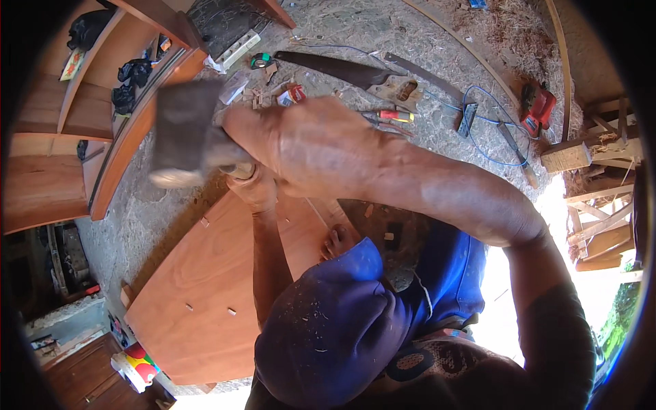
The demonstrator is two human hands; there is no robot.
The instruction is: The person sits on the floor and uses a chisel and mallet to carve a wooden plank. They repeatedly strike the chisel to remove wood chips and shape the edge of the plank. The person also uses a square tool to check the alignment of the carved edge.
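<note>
Holding a hammer (184, 130) close to the camera, showing a blurred dark head, and clamping the right hand (307, 143) on its mostly hidden handle. Extending the right forearm (451, 184) across the view from the right side. Bending a knee (324, 328) in blue cloth at lower centre. Closing the left hand (256, 191) around a round-ended piece (239, 170), just beside the hammer head in the view; not permitting identification of this piece, owing to blur and overlap. Passing the left forearm (272, 263) over a reddish-brown wooden panel (184, 273), lying below both hands and bearing several small pegs (232, 311). Resting a bare foot (339, 240) at the right edge of the panel. Showing farther out, on the rough grey floor (444, 27), a red-and-yellow-handled tool (396, 116), a handsaw (328, 68), a green-and-black tape measure (260, 61) and a white power strip (239, 46). Displaying a wooden shelf unit (41, 184) at left, and a red power tool (538, 108) near a wood block (566, 157) at right.
</note>
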